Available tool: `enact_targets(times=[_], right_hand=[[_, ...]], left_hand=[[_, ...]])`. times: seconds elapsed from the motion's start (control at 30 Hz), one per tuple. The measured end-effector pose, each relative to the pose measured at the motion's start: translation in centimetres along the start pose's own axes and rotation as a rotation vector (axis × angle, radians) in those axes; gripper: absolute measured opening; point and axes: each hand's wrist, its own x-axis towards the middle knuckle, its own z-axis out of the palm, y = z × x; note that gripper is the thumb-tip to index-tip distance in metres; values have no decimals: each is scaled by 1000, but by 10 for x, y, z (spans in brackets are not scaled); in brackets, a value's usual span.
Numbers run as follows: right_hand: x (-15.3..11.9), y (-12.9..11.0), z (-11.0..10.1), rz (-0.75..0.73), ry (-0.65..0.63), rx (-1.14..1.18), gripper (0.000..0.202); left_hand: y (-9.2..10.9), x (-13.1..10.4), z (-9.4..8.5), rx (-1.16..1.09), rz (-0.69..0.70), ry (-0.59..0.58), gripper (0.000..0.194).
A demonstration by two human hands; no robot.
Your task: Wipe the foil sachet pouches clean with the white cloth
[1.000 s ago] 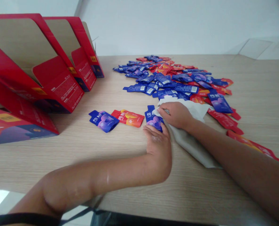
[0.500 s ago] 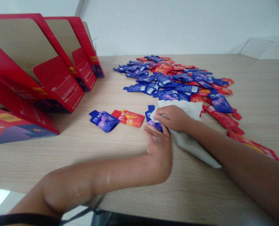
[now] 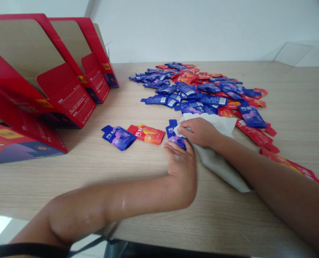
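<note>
A blue spouted pouch (image 3: 172, 127) with white lettering and purple round shapes lies face up on the table. My left hand (image 3: 179, 161) is closed at its lower edge, holding it against the tabletop, and covers that end. Bunched in my closed right hand (image 3: 201, 132) is a white cloth (image 3: 222, 123); one fold of it touches the pouch's printed face. The rest of the cloth spreads under and behind my right wrist. To the left, another blue pouch (image 3: 119, 138) slightly overlaps a red-orange pouch (image 3: 150, 134).
Behind my hands, a pile of blue and red pouches (image 3: 187, 89) spreads across the table (image 3: 132, 211). More red pouches (image 3: 288, 163) trail along the right. Several open red cardboard boxes (image 3: 76, 96) stand at the left. A white wall (image 3: 202, 28) rises behind the table.
My right hand has shifted slightly to the right with the cloth, uncovering more of the blue pouch's face. My left hand and that pouch stay in place.
</note>
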Motion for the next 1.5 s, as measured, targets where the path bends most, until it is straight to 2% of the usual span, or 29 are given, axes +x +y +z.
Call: enact_targets(times=[0.47,0.63,0.77,0.97,1.3,1.5], right_hand=[[1,6,3,152,15,-116,41],[0,7,3,125,83,-94,39],[-1,5,1,62,156,44,36],[-3,1,2,-113,29,141,33],[1,2,1,-10,5,-1,38],[1,2,2,22,9,-26,39]], left_hand=[[0,0,-1,-69,-26,27,47],[1,0,1,-67,-27,30,48],[1,0,1,-69,-31,28,49],[0,-1,0,-62,-14,14,48],[0,0,-3,16,-5,-19,51],[0,-1,-3,-34,-24,16,49]])
